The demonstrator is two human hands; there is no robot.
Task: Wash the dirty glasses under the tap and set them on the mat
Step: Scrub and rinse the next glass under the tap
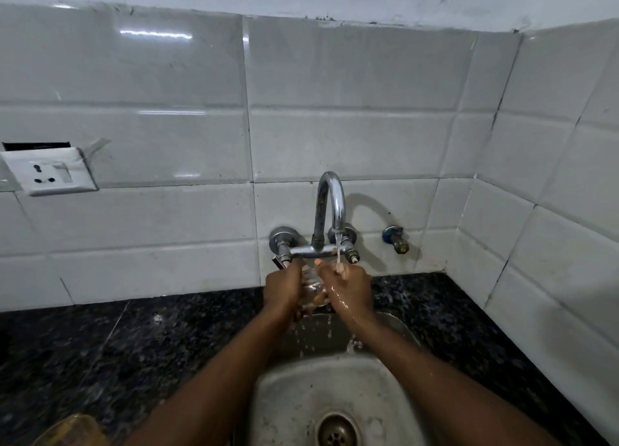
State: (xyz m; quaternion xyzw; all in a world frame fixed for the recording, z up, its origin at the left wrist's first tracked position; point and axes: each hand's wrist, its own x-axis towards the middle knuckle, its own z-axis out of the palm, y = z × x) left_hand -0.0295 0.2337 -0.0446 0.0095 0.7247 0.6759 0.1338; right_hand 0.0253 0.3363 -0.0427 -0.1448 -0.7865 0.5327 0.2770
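We judge the job to be mid-wash. The left hand (pixel 283 291) curls tight round the left side of one clear glass (pixel 313 286), held above the back rim of the steel sink (pixel 294 392). The right hand (pixel 351 293), wet and shiny, wraps round the right side with its thumb raised. The thin stream (pixel 339 249) from the chrome swan-neck tap (pixel 330 207) lands on this hand's fingers rather than plainly in the glass, and drops fall into the basin. No mat and no finished glasses are in view, so we cannot say how many are done. For this one, rinsing, carrying and setting down are still left.

On the far left of the white tiled wall (pixel 351 137), a white socket plate (pixel 50 171) tilts out with a dark gap above it. At the front left edge of the black speckled granite worktop (pixel 140 338) lies a blurred yellow-brown object (pixel 72 429) that we cannot identify. The sink is set into the worktop, with its drain (pixel 336 430) towards the front. Right of the tap, a brass stub valve (pixel 397 239) with a blue collar juts from the wall. At the right the tiles turn a corner.
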